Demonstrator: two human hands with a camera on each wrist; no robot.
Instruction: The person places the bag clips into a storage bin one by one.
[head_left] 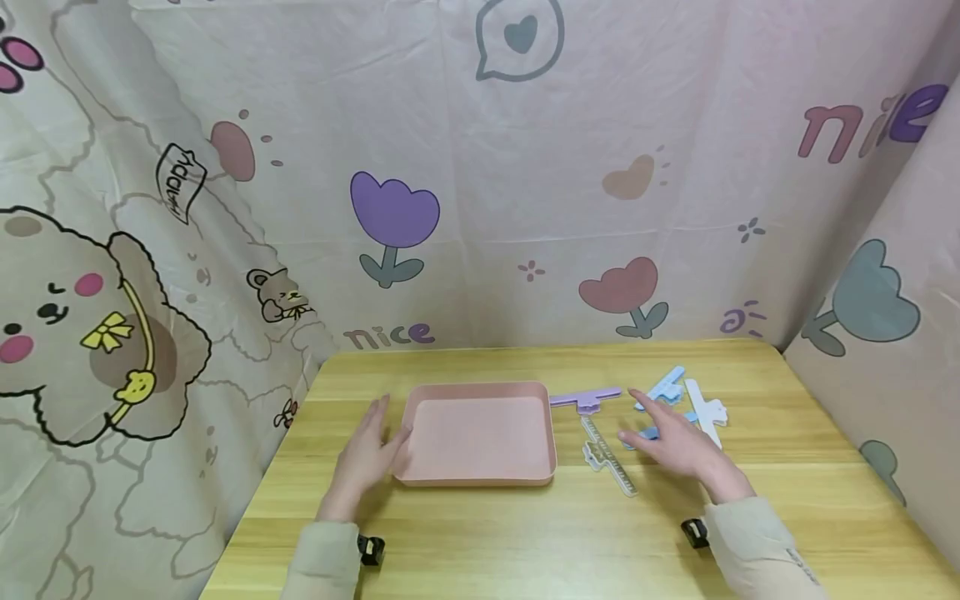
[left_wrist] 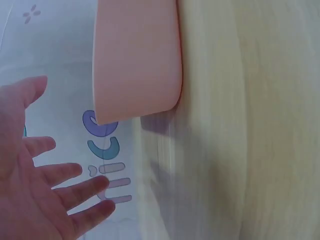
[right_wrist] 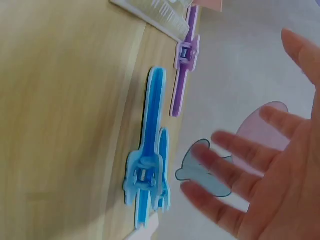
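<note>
A shallow pink tray [head_left: 476, 437] stands on the table, nothing in it. Just off its left side is my left hand [head_left: 367, 454], fingers spread and straight; the left wrist view shows this hand [left_wrist: 55, 185] holding nothing. My right hand [head_left: 678, 442] hovers over the clips right of the tray, fingers extended and holding nothing. Partly hidden beneath it is a blue bag clip [right_wrist: 154, 115]. Around that hand lie a light blue clip [head_left: 663, 389], a white clip [head_left: 701, 412], a purple clip [head_left: 588, 400] and a pale clip with ruler marks [head_left: 609, 458].
The wooden table [head_left: 525, 542] ends at a printed cloth [head_left: 480, 292] hanging behind and at both sides. Small black devices [head_left: 371, 550] sit at both wrists. The purple clip's left end reaches the tray's right wall.
</note>
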